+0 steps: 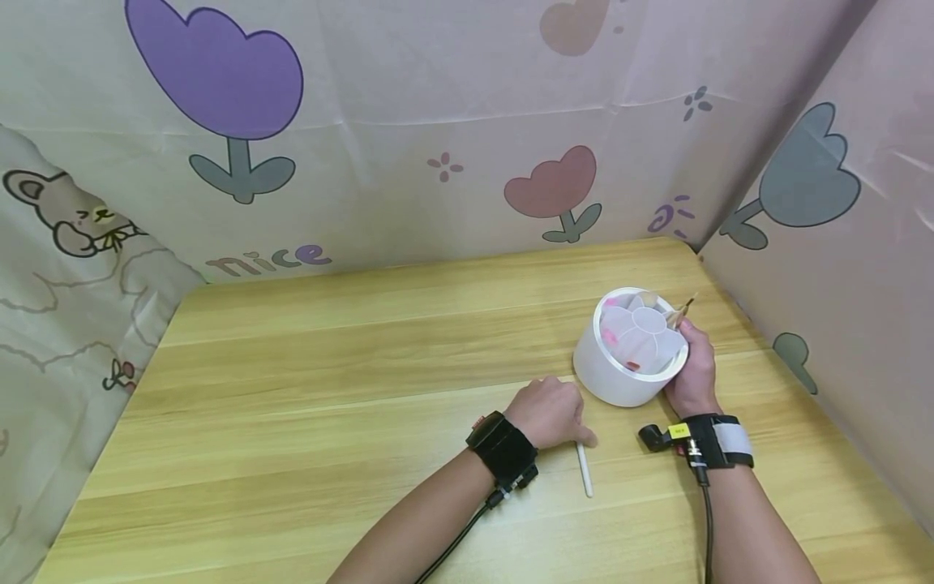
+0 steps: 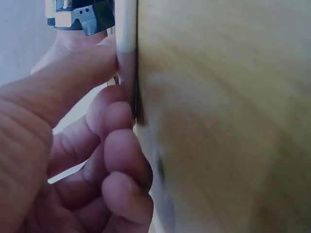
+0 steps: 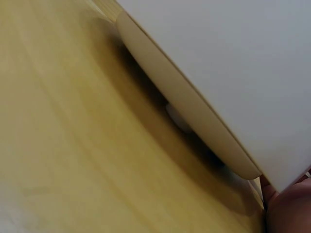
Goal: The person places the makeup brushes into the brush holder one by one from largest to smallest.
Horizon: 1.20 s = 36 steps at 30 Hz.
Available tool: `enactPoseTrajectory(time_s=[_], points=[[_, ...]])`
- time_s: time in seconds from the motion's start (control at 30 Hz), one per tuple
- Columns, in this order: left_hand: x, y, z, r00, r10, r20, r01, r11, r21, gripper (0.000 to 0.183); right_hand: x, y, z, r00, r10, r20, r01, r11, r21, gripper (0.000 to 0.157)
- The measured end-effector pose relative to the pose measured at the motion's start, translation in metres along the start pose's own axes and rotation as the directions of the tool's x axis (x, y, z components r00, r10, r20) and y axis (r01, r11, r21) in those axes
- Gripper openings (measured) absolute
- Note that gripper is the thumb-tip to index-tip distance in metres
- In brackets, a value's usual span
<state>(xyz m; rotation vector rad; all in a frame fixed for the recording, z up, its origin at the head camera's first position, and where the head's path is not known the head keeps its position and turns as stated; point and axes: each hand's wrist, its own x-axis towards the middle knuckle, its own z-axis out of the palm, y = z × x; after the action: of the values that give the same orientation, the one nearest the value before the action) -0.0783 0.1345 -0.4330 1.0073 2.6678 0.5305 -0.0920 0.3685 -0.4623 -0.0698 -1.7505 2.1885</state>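
Note:
A slim white stick (image 1: 584,470) lies on the table, and my left hand (image 1: 552,412) pinches its far end. Close up, the left wrist view shows curled fingers (image 2: 121,155) and the thumb against the stick (image 2: 126,26). My right hand (image 1: 695,369) grips the right side of a round white container (image 1: 616,381). Inside that container sit a flower-shaped palette (image 1: 649,320) with pink stains and a thin brush-like tip (image 1: 686,308). In the right wrist view, a dark gap with a small pale foot (image 3: 178,118) shows under the container (image 3: 233,63).
The wood-grain table (image 1: 292,389) runs far to the left of both hands. A printed cloth (image 1: 409,97) hangs along the back, with more cloth at both sides. Each wrist wears a black strap with a cable (image 1: 708,519) trailing toward the near edge.

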Motion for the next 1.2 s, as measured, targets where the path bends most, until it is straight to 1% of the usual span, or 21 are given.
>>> enactPoseTrajectory(time_s=[0.2,0.37,0.6,0.83,0.97,1.2], points=[[0.0,-0.0001,0.0001,1.0,-0.006,0.002,0.006,1.0,0.017,0.046,-0.0009,0.0008,-0.0002,1.0,-0.002,0.02,0.002,1.0,0.003,0.038],[0.001,-0.0005,0.0008,1.0,0.009,-0.006,-0.009,1.0,0.03,0.043,-0.0006,0.0014,-0.0005,0.999,-0.014,0.032,0.013,1.0,0.023,0.041],[0.0017,-0.001,0.0003,0.999,0.055,0.0,-0.055,0.998,0.012,0.043,-0.0007,0.0011,0.0004,0.999,-0.022,0.034,0.02,0.999,0.038,0.041],[0.0022,-0.0025,0.0006,0.994,0.111,-0.009,-0.11,0.993,0.03,0.044,-0.0003,0.0009,0.0001,0.997,-0.036,0.07,0.031,0.998,0.062,0.043],[0.0019,-0.0028,0.0,0.993,0.121,-0.015,-0.121,0.992,0.026,0.043,-0.0002,0.001,0.0,0.997,-0.037,0.071,0.033,0.998,0.061,0.043],[-0.0005,-0.0013,-0.0019,0.991,0.13,-0.027,-0.13,0.991,0.018,0.041,-0.0007,0.0015,-0.0004,0.997,-0.03,0.065,0.028,0.999,0.028,0.043]])
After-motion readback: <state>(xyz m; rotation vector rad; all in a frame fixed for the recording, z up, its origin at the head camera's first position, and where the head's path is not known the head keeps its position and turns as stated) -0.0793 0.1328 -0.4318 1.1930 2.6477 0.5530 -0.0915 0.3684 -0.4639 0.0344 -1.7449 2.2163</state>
